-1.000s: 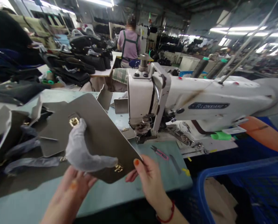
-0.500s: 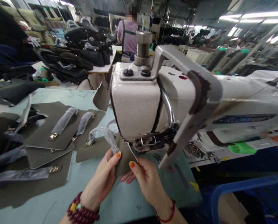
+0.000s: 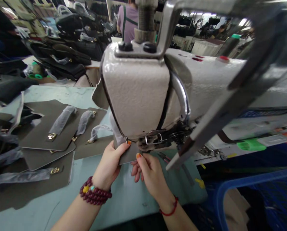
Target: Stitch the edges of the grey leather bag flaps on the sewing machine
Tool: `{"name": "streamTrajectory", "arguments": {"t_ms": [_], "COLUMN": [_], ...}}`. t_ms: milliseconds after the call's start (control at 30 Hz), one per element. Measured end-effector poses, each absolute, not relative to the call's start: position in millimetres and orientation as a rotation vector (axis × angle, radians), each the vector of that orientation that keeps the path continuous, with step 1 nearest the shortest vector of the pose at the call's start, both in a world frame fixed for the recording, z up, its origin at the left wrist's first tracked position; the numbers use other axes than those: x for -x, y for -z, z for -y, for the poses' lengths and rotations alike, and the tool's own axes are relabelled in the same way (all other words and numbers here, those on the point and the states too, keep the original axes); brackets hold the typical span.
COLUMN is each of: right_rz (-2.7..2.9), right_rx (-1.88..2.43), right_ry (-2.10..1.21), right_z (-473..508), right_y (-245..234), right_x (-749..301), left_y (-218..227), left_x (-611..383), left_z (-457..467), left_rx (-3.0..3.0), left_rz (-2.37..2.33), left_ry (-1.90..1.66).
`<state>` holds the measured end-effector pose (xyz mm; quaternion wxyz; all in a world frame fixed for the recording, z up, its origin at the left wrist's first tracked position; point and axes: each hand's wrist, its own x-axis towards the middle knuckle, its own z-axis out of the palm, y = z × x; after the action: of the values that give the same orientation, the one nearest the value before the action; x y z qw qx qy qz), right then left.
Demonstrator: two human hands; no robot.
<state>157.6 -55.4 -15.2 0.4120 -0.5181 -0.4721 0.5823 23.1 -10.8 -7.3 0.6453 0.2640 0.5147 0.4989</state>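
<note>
From here I see a sewing machine head of rough, pebbled cream enamel, a glossy chrome guard, matt grey panels with shiny brass fittings, thin translucent plastic wrap, and a smooth pale table.

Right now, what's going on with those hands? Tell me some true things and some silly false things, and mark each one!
1. The left hand and right hand both hold a grey panel at the needle end of the sewing machine. True.
2. The right wrist wears the bead bracelet. False: the beads are on the left wrist, and the right wrist has a thin red cord.
3. The blue basket sits on the table. False: the basket is off the table, to the lower right.
4. More grey panels with gold clasps lie to the left. True.
</note>
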Motion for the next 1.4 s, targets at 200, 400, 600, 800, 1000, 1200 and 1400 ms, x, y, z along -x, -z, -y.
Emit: {"name": "streamTrajectory", "arguments": {"t_ms": [200, 400, 600, 800, 1000, 1200, 1400], "right_rz": [1.049, 0.987, 1.000, 1.040, 1.054, 1.006, 0.964], "right_rx": [1.300, 1.293, 1.284, 1.259, 1.248, 1.272, 1.264], "right_ry": [-1.453, -1.440, -1.433, -1.459, -1.423, -1.403, -1.401], "right_z": [49.2, 50.3, 51.3, 51.6, 53.5, 54.4, 53.4], "right_y": [19.8, 20.5, 21.1, 23.3, 20.6, 21.2, 21.6], "right_x": [-148.5, -147.9, -148.5, -152.4, -156.0, -152.4, -149.8], "left_y": [-2.5, -5.8, -3.5, 2.0, 7.1, 11.6, 9.1], "left_x": [-24.8, -27.0, -25.2, -6.8, 9.1, 11.4, 7.8], "left_z": [-0.8, -8.7, -8.5, -6.6, -8.2, -13.3, -13.0], "left_rx": [-0.628, -0.758, -0.834, -1.023, -1.037, -1.031, -1.051], "left_rz": [-1.218, -1.220, -1.208, -1.117, -1.057, -0.992, -0.992], "left_ry": [-1.117, -1.191, -1.160, -0.976, -0.700, -0.580, -0.660]}}
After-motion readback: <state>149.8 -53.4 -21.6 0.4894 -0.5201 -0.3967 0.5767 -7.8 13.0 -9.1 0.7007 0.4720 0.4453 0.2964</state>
